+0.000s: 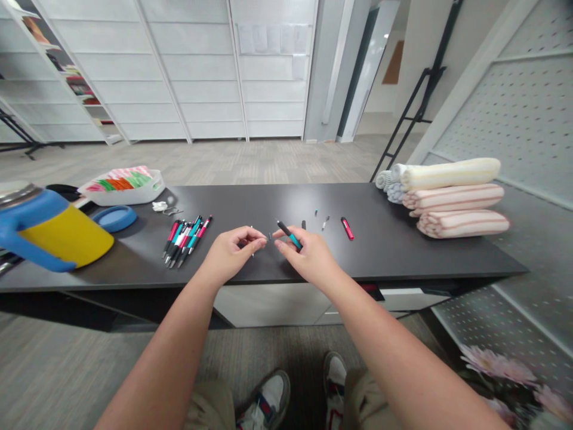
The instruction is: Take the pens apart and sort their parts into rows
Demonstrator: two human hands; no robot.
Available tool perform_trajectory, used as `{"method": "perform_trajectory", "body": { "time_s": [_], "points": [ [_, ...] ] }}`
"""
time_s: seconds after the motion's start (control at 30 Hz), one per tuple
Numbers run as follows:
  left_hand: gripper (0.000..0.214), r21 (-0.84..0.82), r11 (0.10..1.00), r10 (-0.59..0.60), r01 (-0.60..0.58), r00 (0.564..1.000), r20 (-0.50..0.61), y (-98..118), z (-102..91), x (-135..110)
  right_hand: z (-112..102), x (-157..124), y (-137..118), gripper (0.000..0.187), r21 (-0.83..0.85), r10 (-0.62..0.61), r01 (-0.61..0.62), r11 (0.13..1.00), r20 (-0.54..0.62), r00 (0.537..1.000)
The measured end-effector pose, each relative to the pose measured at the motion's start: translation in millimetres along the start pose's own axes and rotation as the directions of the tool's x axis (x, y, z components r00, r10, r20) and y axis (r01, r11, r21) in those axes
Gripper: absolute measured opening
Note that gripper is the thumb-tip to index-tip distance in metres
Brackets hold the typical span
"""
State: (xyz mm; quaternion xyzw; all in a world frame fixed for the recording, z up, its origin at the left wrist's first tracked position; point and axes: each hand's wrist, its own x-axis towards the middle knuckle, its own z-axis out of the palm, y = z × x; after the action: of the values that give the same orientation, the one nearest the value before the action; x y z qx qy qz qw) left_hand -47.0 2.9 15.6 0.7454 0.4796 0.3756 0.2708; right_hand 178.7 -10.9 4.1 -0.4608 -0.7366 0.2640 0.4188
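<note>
As hands (311, 257) grip, black-and-teal pen (289, 235)

**Head-worn view, facing forward and down.**
Looks from close above the left hand (231, 255), right hand (311, 255) and dark tabletop (394, 251).

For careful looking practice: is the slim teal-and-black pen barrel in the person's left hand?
No, the slim teal-and-black pen barrel is pinched in the right hand.
</note>
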Motion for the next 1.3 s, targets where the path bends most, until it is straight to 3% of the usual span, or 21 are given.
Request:
{"method": "perform_trajectory", "body": {
  "time_s": [0.17, 0.4, 0.53, 0.67, 0.83, 1.0, 1.1, 1.2, 1.3],
  "points": [
    [0.021, 0.030, 0.999, 0.023, -0.025, 0.997, 0.070, 1.1, -2.3, -0.4, 7.5, 5.6, 3.7, 0.012, 0.005, -0.138, 0.138, 0.990, -0.019, 0.990],
    [0.025, -0.009, 1.000, 0.015, -0.015, 0.995, 0.096, -1.4, -2.8, 0.7, 5.3, 3.1, 1.6, 0.005, -0.009, -0.180, 0.180, 0.984, 0.002, 0.984],
    [0.022, -0.034, 0.999, 0.032, -0.027, 0.992, 0.126, -0.5, -3.8, 0.8, 9.8, 0.7, 1.3, 0.011, -0.082, -0.199, 0.199, 0.976, 0.012, 0.980],
    [0.020, -0.022, 0.998, 0.057, -0.054, 0.985, 0.160, -3.4, -5.0, 1.0, 14.1, -4.0, 4.1, 0.025, -0.129, -0.294, 0.294, 0.947, 0.021, 0.956],
    [0.017, -0.021, 1.000, 0.023, -0.019, 0.985, 0.172, -8.9, -4.5, 1.4, 14.3, -7.7, 6.2, 0.013, -0.156, -0.344, 0.347, 0.925, 0.043, 0.938],
    [0.025, -0.004, 1.000, 0.012, -0.011, 0.988, 0.157, -5.7, -4.5, 1.6, 11.2, -4.5, -0.3, 0.008, -0.196, -0.294, 0.307, 0.931, 0.092, 0.951],
    [0.029, 0.000, 1.000, 0.001, -0.001, 0.994, 0.105, -4.6, -4.6, 1.1, -3.1, 1.7, -7.7, 0.008, -0.216, -0.233, 0.243, 0.946, 0.070, 0.970],
    [0.033, -0.029, 0.999, -0.023, 0.024, 0.999, 0.050, -5.2, -3.8, 0.8, -32.6, 8.5, -11.0, 0.007, -0.331, -0.070, 0.069, 0.941, 0.008, 0.997],
    [0.032, -0.020, 0.999, -0.049, 0.050, 0.998, 0.039, -4.7, -2.3, 1.2, -66.5, 11.6, -4.1, 0.009, -0.527, 0.149, -0.181, 0.830, -0.104, 0.983]
  ]
}}
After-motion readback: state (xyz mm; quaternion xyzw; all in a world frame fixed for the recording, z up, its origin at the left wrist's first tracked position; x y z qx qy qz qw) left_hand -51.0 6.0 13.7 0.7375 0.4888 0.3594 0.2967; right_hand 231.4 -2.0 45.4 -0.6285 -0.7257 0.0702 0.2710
